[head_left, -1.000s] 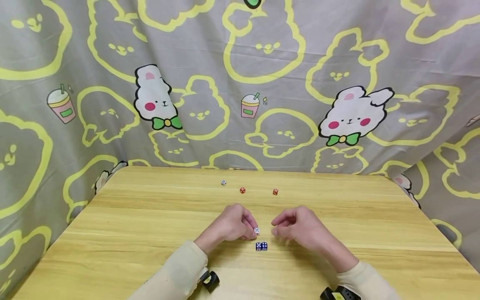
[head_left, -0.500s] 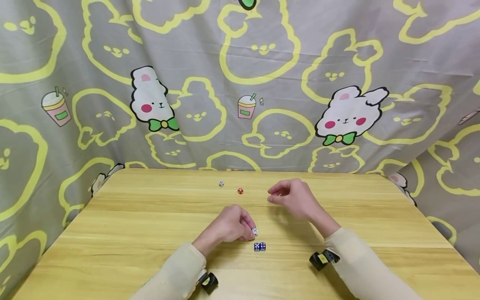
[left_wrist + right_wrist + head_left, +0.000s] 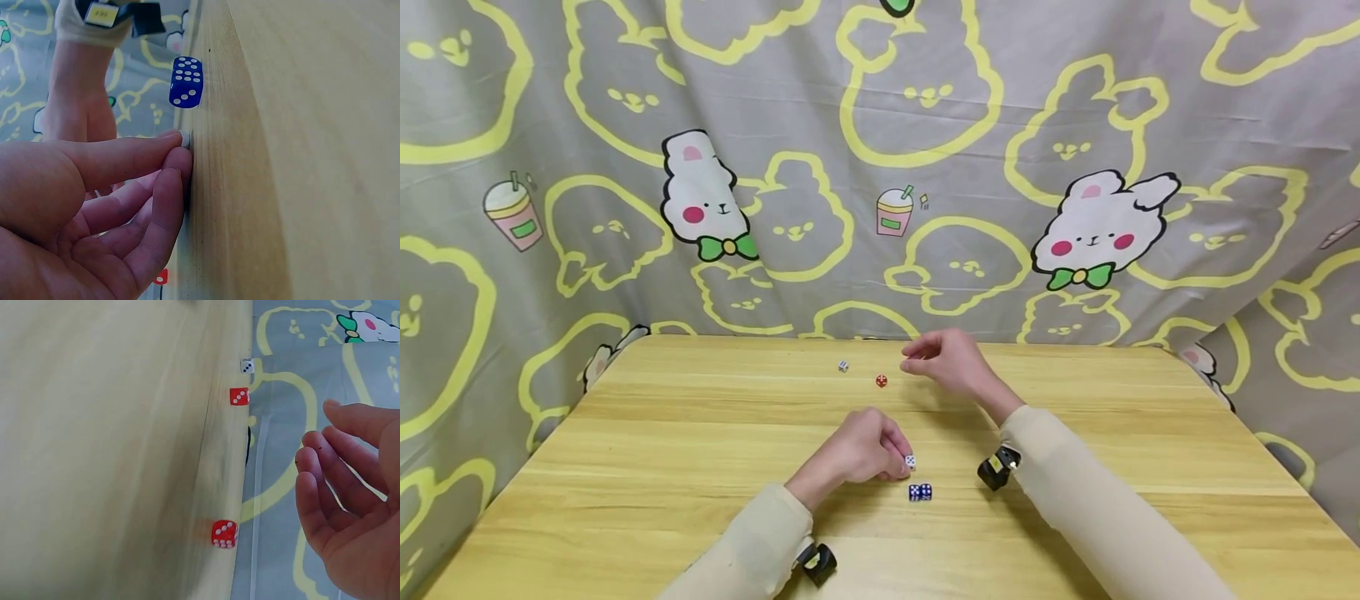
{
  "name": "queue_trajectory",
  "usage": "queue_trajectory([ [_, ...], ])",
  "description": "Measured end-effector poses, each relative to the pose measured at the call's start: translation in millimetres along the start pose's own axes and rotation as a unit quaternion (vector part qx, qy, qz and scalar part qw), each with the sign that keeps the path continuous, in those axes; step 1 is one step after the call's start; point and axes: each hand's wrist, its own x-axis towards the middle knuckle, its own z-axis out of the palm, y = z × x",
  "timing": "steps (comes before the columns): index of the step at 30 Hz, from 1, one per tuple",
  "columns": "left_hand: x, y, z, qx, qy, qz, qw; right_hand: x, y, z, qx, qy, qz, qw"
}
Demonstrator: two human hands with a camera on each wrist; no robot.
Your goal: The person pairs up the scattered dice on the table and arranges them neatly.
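Note:
My left hand (image 3: 868,450) pinches a white die (image 3: 910,461) between thumb and fingertips at the tabletop; only a sliver of that white die (image 3: 185,139) shows in the left wrist view. Just nearer to me sit two blue dice (image 3: 921,492), side by side and touching. Above the far part of the table, my right hand (image 3: 951,364) has loosely bent fingers with nothing between them. To its left lie a red die (image 3: 882,381) and another white die (image 3: 843,366). A second red die (image 3: 224,534) appears in the right wrist view, hidden behind the hand in the head view.
The wooden table (image 3: 700,433) ends at a back edge against a grey patterned curtain (image 3: 820,108). A black wrist camera (image 3: 818,565) sits at the left cuff, another black camera (image 3: 996,468) at the right cuff.
My right hand has moved away from the left hand, forward and then leftward toward the far dice. It now covers one red die in the head view. The left hand stays in place.

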Motion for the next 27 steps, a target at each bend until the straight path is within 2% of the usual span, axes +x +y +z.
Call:
queue_trajectory([
  [9,0.5,0.0,-0.7,0.000,-0.002,0.006,1.0000,27.6,-9.1,11.6,-0.045,-0.024,-0.014,0.9986],
  [19,-0.2,-0.4,0.3,-0.008,-0.007,0.009,0.9999,48.8,-7.5,32.1,-0.031,-0.041,-0.014,0.9986],
  [27,-1.0,-1.0,-1.1,-0.012,-0.007,0.011,0.9998,58.4,-9.8,46.7,-0.033,-0.065,-0.009,0.9973],
])
